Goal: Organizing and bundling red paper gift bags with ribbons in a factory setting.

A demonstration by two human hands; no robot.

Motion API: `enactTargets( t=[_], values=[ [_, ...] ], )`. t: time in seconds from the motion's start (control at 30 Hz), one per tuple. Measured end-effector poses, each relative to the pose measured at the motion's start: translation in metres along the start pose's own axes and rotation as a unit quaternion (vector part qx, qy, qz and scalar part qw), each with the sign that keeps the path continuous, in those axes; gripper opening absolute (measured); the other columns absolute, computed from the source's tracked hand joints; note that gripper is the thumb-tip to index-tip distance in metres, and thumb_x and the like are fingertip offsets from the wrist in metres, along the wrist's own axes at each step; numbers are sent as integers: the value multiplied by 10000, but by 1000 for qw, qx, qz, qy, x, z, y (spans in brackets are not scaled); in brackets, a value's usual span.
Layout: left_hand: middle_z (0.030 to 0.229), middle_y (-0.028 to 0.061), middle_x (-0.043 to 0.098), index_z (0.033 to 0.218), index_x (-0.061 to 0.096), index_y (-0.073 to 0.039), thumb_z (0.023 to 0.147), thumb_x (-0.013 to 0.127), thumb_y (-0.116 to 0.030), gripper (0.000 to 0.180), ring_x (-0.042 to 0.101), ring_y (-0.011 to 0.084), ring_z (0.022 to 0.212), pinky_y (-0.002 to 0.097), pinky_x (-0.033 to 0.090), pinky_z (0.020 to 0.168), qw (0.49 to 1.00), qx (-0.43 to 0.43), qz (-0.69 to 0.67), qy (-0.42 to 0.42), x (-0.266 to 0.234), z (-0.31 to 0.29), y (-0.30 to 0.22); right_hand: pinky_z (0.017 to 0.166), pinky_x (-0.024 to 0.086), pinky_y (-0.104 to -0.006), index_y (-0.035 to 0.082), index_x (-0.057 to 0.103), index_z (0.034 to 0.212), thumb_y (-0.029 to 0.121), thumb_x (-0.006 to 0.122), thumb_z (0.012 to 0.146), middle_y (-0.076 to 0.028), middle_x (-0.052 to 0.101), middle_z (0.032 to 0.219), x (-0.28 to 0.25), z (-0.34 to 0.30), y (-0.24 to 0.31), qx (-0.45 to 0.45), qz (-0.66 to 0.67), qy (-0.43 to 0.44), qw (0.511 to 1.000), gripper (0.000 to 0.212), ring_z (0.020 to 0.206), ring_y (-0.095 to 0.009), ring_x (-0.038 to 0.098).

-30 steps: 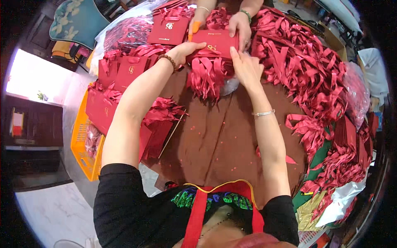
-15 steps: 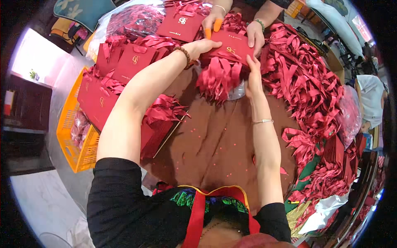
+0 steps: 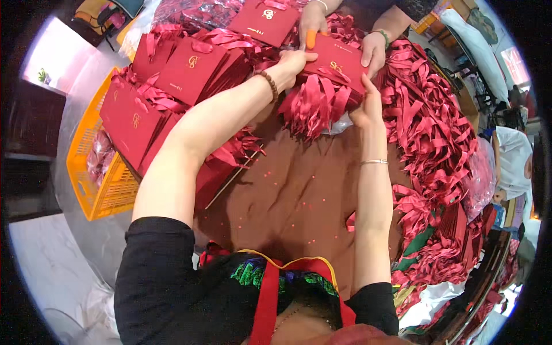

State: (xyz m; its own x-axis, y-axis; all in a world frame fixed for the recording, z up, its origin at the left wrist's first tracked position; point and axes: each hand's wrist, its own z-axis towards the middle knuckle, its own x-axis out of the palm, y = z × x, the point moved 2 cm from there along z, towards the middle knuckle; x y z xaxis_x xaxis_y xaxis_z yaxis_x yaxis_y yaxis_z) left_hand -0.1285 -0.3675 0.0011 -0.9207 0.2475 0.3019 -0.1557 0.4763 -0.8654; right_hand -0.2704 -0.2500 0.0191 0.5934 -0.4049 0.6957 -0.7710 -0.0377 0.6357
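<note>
At the far middle of the table, a stack of red paper gift bags [image 3: 336, 54] with ribbon handles is held between my two hands. My left hand [image 3: 296, 62] grips its left edge, thumb on top. Along the right edge lies my right hand [image 3: 368, 106], its fingers mostly hidden. A co-worker's hands hold the far side of the same stack: one hand [image 3: 314, 23] wears an orange finger cot, the other hand [image 3: 374, 49] has a green bracelet above it. The bundled pinkish-red ribbons [image 3: 316, 106] hang toward me, above a bit of clear plastic.
More red gift bags [image 3: 190, 69] stand in rows at the left, by an orange crate [image 3: 115, 195]. A long heap of ribbon-handled bags [image 3: 428, 126] lines the right side. Small red bits dot the brown tablecloth [image 3: 287, 184]. Plastic-wrapped goods [image 3: 480, 178] sit at the right edge.
The whole view has shifted a little, and the stack with all four hands appears slightly farther right. My hands and the co-worker's still hold it.
</note>
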Motion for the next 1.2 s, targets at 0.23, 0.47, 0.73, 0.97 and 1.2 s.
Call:
enactTargets(
  t=[0.23, 0.47, 0.73, 0.97, 1.2],
  values=[
    [1054, 111, 599, 1070, 539, 21, 876, 513, -164, 269, 558, 191, 964, 338, 432, 856, 996, -43, 78, 0, 6, 16, -2, 1007, 340, -420, 31, 423, 1254, 313, 375, 928, -120, 485, 1261, 1, 0, 0, -7, -13, 53, 998, 434, 1148, -264, 467],
    [1218, 86, 522, 1140, 528, -16, 884, 523, -240, 341, 483, 180, 1093, 325, 365, 911, 981, -38, 146, 122, 19, -27, -30, 1033, 301, -426, 49, 403, 1279, 357, 363, 933, -102, 465, 1286, -9, 8, 0, -37, -58, 37, 997, 465, 1187, -272, 429],
    [1270, 143, 474, 1211, 487, 18, 828, 600, -253, 483, 433, 213, 1158, 359, 350, 939, 984, -2, 171, 56, 4, 14, -14, 1041, 280, -447, 57, 411, 1277, 343, 337, 940, -107, 466, 1285, -6, 9, -15, -5, -44, 31, 999, 448, 1193, -280, 423],
    [1168, 106, 535, 1181, 512, 8, 841, 592, -251, 435, 481, 202, 1061, 356, 362, 895, 970, -13, 244, 19, 19, -5, -20, 1031, 297, -447, 49, 432, 1253, 347, 354, 932, -113, 483, 1269, -15, 12, -11, -34, -12, 18, 999, 445, 1173, -284, 446],
    [1211, 105, 505, 1184, 474, -4, 833, 596, -276, 460, 444, 186, 1115, 341, 333, 938, 974, 0, 227, -10, -35, 59, 5, 957, 386, -428, 37, 552, 1076, 181, 489, 865, -116, 601, 1077, -4, 26, -38, 4, -48, 4, 999, 264, 1025, -272, 551]
  ],
)
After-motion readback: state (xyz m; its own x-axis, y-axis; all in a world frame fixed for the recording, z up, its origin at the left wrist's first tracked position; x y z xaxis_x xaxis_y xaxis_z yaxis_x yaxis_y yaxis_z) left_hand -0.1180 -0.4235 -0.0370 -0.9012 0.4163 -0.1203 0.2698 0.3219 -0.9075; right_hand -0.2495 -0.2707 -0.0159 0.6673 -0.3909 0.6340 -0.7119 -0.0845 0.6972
